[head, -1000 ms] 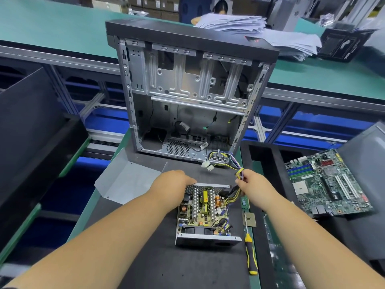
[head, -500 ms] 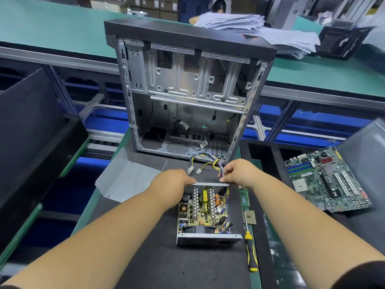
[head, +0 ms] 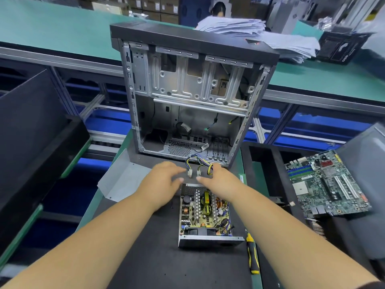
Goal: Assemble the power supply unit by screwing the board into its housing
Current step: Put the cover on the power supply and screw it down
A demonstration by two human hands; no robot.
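The open power supply housing (head: pixel 210 241) lies on the black mat with its green-brown board (head: pixel 205 211) inside. Behind its far end, my right hand (head: pixel 220 181) grips the yellow, black and blue cable bundle (head: pixel 209 169), and two white connectors (head: pixel 190 173) dangle from it. My left hand (head: pixel 164 181) hovers just left of the connectors with fingers stretched out, blurred, holding nothing. A yellow-and-black screwdriver (head: pixel 252 257) lies to the right of the housing.
An open computer case (head: pixel 187 97) stands upright right behind the hands. A grey metal cover plate (head: pixel 123 180) lies at left. A motherboard (head: pixel 325 184) rests on a black tray at right. Paper stacks (head: pixel 250 32) sit on the far green bench.
My right hand has carried the cable bundle leftward to above the housing's far end. My left hand has come off the housing's far edge and spread its fingers toward the connectors.
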